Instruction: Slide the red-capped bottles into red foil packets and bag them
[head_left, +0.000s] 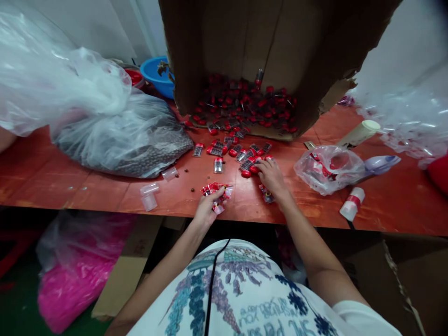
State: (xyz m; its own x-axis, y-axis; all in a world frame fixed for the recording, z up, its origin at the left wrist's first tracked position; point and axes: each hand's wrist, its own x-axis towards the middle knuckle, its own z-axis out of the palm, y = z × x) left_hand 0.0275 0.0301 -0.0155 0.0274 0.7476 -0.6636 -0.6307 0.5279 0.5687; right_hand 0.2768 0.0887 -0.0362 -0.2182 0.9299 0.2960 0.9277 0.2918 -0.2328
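Observation:
My left hand (207,205) is closed round several small red printed plastic packets (216,190), just above the table's front edge. Farther right, my right hand (272,176) reaches into a loose group of small clear bottles with red caps (248,162). Its fingers are bent over a red-capped bottle (255,168) at the group's near side and partly hide it. A similar bottle (218,165) stands apart, between the hands. More printed packets (267,194) lie under my right wrist.
A large open carton (297,70) on its side holds many red-capped bottles. Left lies a clear bag of dark beads (133,140), with clear empty containers (149,196) nearby. Right are a plastic bag of packets (327,170), a white roll (352,204) and a cardboard tube (362,133).

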